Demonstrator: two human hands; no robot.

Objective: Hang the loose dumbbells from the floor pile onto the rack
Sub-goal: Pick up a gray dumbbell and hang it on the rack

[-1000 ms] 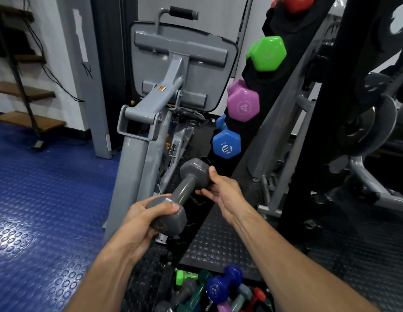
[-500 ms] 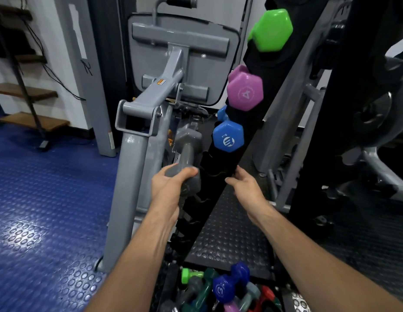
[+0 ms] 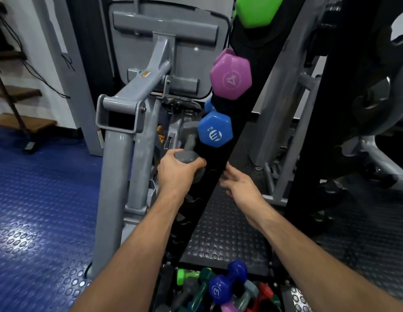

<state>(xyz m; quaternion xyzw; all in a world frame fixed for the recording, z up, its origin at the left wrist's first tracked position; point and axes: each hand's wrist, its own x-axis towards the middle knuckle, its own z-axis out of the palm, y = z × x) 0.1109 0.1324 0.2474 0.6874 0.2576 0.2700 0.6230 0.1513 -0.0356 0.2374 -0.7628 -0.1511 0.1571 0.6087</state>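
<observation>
A black slanted dumbbell rack (image 3: 220,163) rises from the floor at centre. On it hang a green dumbbell (image 3: 258,10), a purple one (image 3: 231,76) and a blue one (image 3: 215,129). My left hand (image 3: 176,174) grips the near head of a grey dumbbell (image 3: 188,145), held against the rack's left side just below the blue one. Fingers straight, my right hand (image 3: 238,181) touches the rack's right edge. At the bottom lies the floor pile (image 3: 218,289) of several coloured dumbbells.
A grey weight-machine frame (image 3: 126,140) stands directly left of the rack, close to my left hand. Dark machine posts and weight plates (image 3: 376,93) fill the right. Blue studded flooring (image 3: 38,210) spreads left; a black studded mat (image 3: 227,230) lies under the rack.
My left hand has carried the grey dumbbell up and right against the rack below the blue one. My right hand let go of it and moved to the rack's right edge.
</observation>
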